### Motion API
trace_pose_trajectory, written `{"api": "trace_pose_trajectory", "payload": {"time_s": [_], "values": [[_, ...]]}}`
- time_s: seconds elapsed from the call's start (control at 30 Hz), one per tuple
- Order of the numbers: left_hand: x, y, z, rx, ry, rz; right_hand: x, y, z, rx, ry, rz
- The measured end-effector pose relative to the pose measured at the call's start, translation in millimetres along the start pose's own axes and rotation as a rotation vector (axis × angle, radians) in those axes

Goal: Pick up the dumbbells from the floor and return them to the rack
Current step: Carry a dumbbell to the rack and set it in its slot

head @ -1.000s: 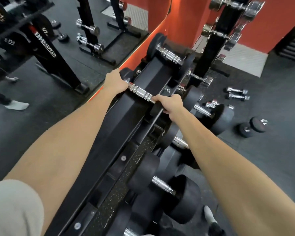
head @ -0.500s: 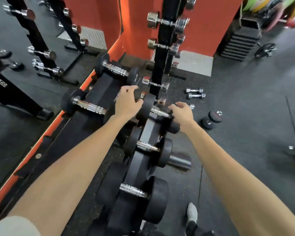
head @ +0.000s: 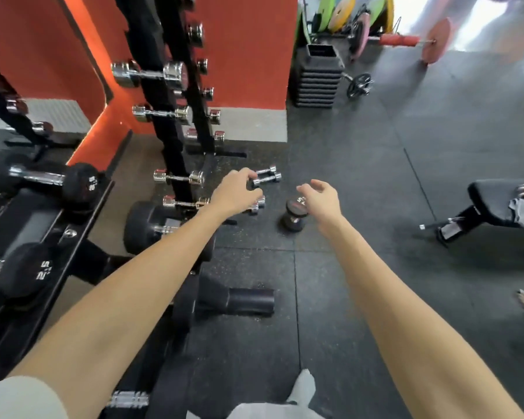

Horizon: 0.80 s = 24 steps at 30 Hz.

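Note:
A small black dumbbell [head: 294, 211] lies on the dark rubber floor, its end plate facing up. My right hand [head: 322, 201] hovers just right of it, empty, fingers spread and curled. Two small chrome dumbbells [head: 268, 175] lie side by side on the floor farther back. My left hand [head: 235, 195] is stretched out in front of them, empty with fingers apart, hiding part of another chrome dumbbell [head: 259, 205]. The black dumbbell rack [head: 40, 219] runs along the left and holds black dumbbells [head: 52, 178].
A tall black stand [head: 173, 122] carries chrome dumbbells beside the orange wall. A black rack foot [head: 248, 300] sticks out onto the floor near me. A bench [head: 496, 204] with another person's hand stands right. Stacked steps [head: 316, 77] and a loaded barbell [head: 400, 40] sit far back.
Both my hands have let go of the dumbbell set on the rack and swung right, out over the floor. My view has turned from the rack toward the loose dumbbells.

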State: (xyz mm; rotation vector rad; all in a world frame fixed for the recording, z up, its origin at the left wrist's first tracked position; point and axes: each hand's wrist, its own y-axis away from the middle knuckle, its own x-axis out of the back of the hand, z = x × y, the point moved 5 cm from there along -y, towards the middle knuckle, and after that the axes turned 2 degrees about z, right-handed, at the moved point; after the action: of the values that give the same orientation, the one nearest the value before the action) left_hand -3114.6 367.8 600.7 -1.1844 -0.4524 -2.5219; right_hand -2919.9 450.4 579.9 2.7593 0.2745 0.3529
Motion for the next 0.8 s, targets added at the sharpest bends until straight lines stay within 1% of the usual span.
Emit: {"api": "trace_pose_trajectory", "payload": {"time_s": [0.07, 0.17, 0.3, 0.4, 0.5, 0.63, 0.7, 0.8], "values": [[-23, -23, 39, 0.005, 0.024, -0.003, 45, -27, -7, -0.011, -0.009, 0.024], [-50, -52, 77, 0.03, 0.061, -0.008, 90, -68, -6, -0.011, -0.028, 0.05], [-84, -97, 115, 0.041, 0.088, -0.064, 124, -139, 10, -0.049, -0.046, 0.072], [-104, -138, 126, 0.055, 0.088, -0.089, 129, -182, 11, -0.084, -0.043, 0.058], [-121, -190, 129, 0.085, 0.092, -0.119, 124, -232, 3, -0.12, 0.004, 0.0], [-136, -274, 131, 0.165, 0.225, -0.132, 118, -301, -14, -0.111, 0.064, -0.035], [-142, -310, 129, 0.213, 0.28, -0.147, 114, -338, -15, -0.144, 0.072, -0.057], [-153, -355, 127, 0.245, 0.284, -0.196, 99, -386, -19, -0.183, 0.083, -0.104]]}}
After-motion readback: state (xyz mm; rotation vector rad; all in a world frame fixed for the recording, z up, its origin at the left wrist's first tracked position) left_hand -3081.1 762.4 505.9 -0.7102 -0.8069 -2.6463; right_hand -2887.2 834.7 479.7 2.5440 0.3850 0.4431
